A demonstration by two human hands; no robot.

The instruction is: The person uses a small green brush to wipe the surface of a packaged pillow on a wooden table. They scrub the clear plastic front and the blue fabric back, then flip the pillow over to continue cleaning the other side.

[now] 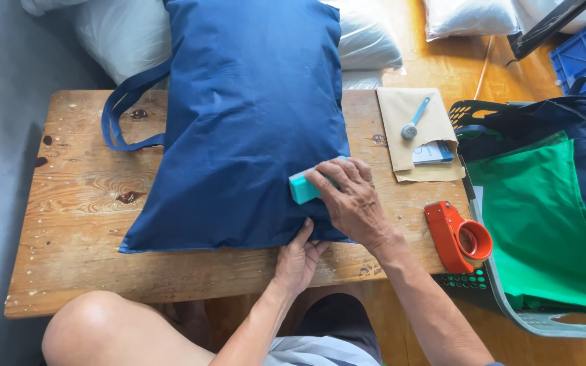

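Two hands on navy tote bag [245, 129], flat on wooden table [76, 210] | right hand [350, 200] pinching teal block [304, 186] against bag | left hand [298, 259] gripping bag's bottom hem | tan envelope [412, 118] right of bag | orange tape dispenser [457, 236] at table's right edge

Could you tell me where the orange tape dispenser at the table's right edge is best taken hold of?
Probably by the flat orange handle of the tape dispenser, coming from above on its left: the handle lies along the table pointing away, while the roll end sits toward the near edge.
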